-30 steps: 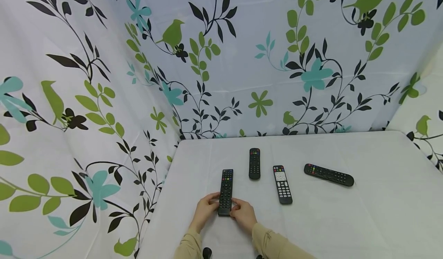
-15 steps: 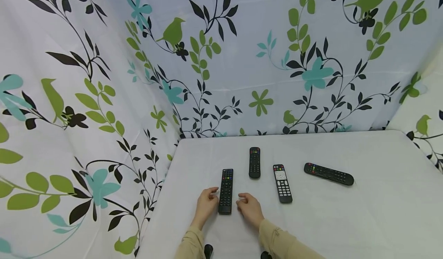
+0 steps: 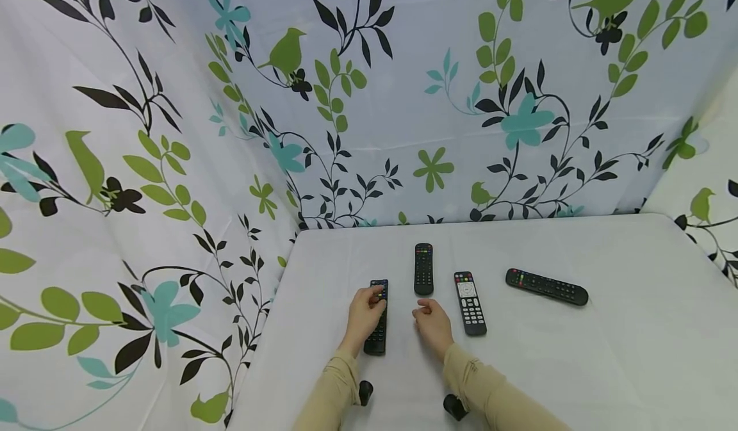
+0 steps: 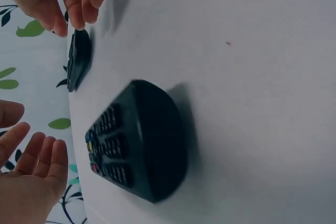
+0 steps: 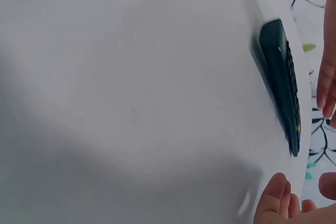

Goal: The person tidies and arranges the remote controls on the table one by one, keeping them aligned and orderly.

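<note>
My left hand (image 3: 363,316) hovers over the leftmost black remote control (image 3: 376,339), overlapping its upper half in the head view. In the left wrist view the left hand's fingers (image 4: 44,156) are loosely bent and apart from the remote, which lies flat with coloured buttons at its far end. My right hand (image 3: 434,326) is above the table between this remote and a black remote with pale keys (image 3: 471,306), holding nothing. Its fingers (image 5: 275,192) are relaxed in the right wrist view. Just beyond it, another black remote (image 3: 423,269) lies lengthwise.
Farther right, a black remote (image 3: 546,287) lies slanted on the white-covered table (image 3: 623,354). A patterned curtain (image 3: 357,130) hangs behind the table and along the left. Black wrist devices (image 3: 455,406) show beneath the beige sleeves (image 3: 490,386).
Both hands let go of the leftmost remote and parted. The left hand then moved forward over that remote; the right hand moved forward and right. The remotes stay in place.
</note>
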Motion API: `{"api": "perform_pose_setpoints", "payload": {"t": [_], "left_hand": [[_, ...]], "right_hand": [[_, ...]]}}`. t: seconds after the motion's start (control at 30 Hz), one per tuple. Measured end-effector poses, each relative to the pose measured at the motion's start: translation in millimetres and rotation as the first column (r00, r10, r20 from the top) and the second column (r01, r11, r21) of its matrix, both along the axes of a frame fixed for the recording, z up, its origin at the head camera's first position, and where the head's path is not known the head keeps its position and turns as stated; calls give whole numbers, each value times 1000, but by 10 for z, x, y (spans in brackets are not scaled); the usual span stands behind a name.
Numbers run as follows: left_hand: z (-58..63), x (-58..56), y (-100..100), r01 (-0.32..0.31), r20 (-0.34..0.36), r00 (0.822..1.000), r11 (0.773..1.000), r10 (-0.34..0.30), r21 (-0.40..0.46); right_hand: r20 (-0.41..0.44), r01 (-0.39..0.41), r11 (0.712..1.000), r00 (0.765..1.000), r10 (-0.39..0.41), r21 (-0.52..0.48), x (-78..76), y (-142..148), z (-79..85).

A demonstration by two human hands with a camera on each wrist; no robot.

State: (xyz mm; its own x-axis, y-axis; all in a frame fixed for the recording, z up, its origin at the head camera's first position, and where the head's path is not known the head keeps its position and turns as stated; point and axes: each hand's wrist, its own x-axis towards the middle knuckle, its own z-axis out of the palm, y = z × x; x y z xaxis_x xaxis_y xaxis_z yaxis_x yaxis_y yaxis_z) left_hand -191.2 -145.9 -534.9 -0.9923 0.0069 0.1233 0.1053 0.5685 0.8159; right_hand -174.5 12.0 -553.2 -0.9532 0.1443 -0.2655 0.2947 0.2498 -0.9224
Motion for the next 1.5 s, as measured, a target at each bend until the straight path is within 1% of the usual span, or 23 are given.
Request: {"api": "perform_pose_setpoints", "payload": {"t": [0.2,0.3,0.43,0.57,0.73,0.8,0.9,0.97,1.0,1.03,1.1,1.13,1.17,1.2,1.23,1.27,1.3,1.33,1.37,1.4,1.43,1.47,1.5], "left_hand": [[96,-176,243,67,4,998,998,-67,5],[95,-254,324,85,49,995,996,-85,2],[89,-359,386,107,92,990,994,-104,-23],[100,-436,430,106,129,986,994,-101,-27],[95,-506,530,94,165,981,995,-98,32],[93,-525,574,81,172,981,996,-84,25],[52,-584,622,51,190,980,999,-49,-8],[-3,-649,645,31,221,975,999,-27,-16],[-81,-704,650,26,232,972,1000,-22,-15],[-136,-734,664,23,224,974,999,-16,-31],[-483,-927,660,19,181,983,999,-11,-45],[-698,-1041,655,20,157,988,998,-11,-57],[-943,-1166,652,18,116,993,998,-10,-66],[-1152,-1276,644,31,95,995,996,-23,-80],[-1353,-1379,649,25,60,998,995,-20,-95],[-1563,-1490,642,25,43,999,995,-21,-92],[-1656,-1535,648,28,44,999,995,-24,-95],[-1675,-1549,645,41,64,997,996,-36,-83],[-1636,-1531,644,56,83,995,996,-50,-72],[-1522,-1475,647,67,116,992,995,-59,-69],[-1402,-1409,655,61,134,990,997,-54,-54],[-1321,-1364,638,89,122,989,996,-85,-26],[-1142,-1278,639,94,162,983,996,-92,-2]], "right_hand": [[-18,53,997,998,-52,57,-192,177,126],[-31,60,994,998,-57,96,-287,259,166],[-32,42,993,999,-39,110,-392,361,209],[-10,0,992,1000,1,123,-473,451,219],[-1,-34,985,999,34,167,-563,518,175],[-6,-58,981,998,60,184,-581,525,156],[-26,-93,973,995,101,211,-605,523,117],[-34,-108,967,992,119,232,-626,522,76],[-38,-111,963,992,124,246,-637,523,59],[-41,-111,960,991,126,257,-650,522,51],[-48,-108,955,991,125,275,-673,526,40],[-48,-106,955,991,124,277,-683,529,40],[-53,-102,956,991,121,275,-690,532,47],[-62,-99,956,991,121,276,-697,533,52],[-68,-95,958,991,117,272,-706,533,52],[-71,-92,958,991,116,271,-713,532,46],[-71,-94,961,991,116,260,-721,528,42],[-64,-98,964,991,117,248,-728,523,32],[-60,-101,965,991,119,244,-737,518,14],[-53,-107,965,991,123,241,-748,511,-7],[-45,-111,966,991,125,233,-757,504,-27],[-40,-118,966,991,130,231,-765,498,-47],[-37,-125,965,990,137,230,-774,495,-63]]}}
